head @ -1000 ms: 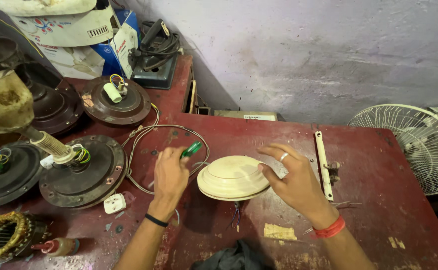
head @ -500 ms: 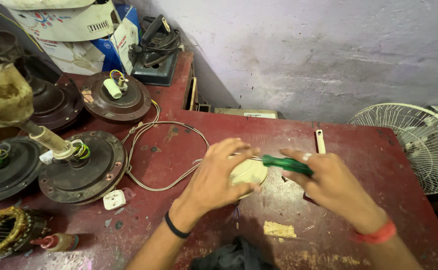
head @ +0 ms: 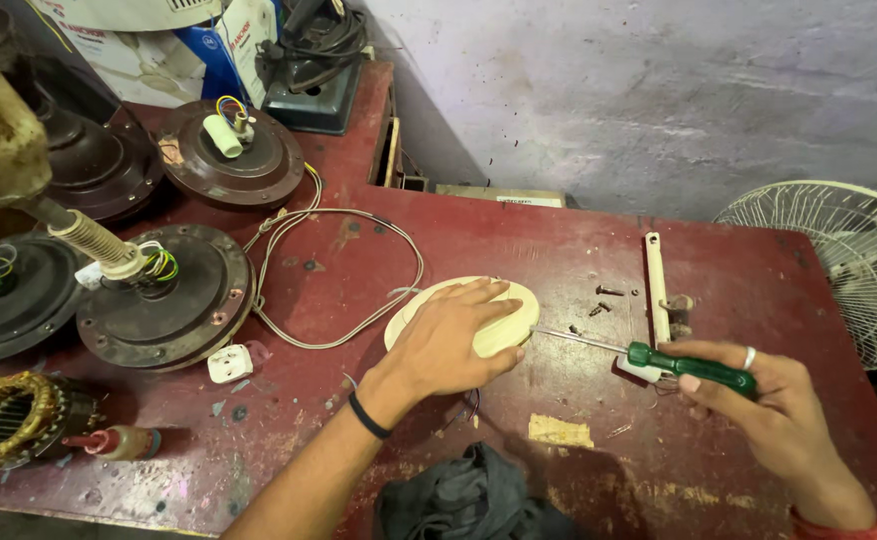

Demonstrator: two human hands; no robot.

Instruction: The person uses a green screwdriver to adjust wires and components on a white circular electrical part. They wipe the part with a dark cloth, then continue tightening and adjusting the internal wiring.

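Holding a cream cover, screwdriver at its edge

Nearest the camera, a dark cloth (head: 464, 495) lies on the red counter (head: 519, 240). Left hand (head: 454, 345) rests flat, fingers spread, on the cream dome-shaped cover (head: 504, 335) at mid-counter. Right hand (head: 759, 400) is closed around a green-handled screwdriver (head: 694, 367), its shaft pointing left, tip at the cover's right edge. Just beyond: loose screws (head: 604, 300) and a cream bar (head: 657, 295). White plug (head: 230, 363) with looped cord lies left. Brown fan motors (head: 164, 305) stand further left. White fan guard (head: 839, 250) at far right.
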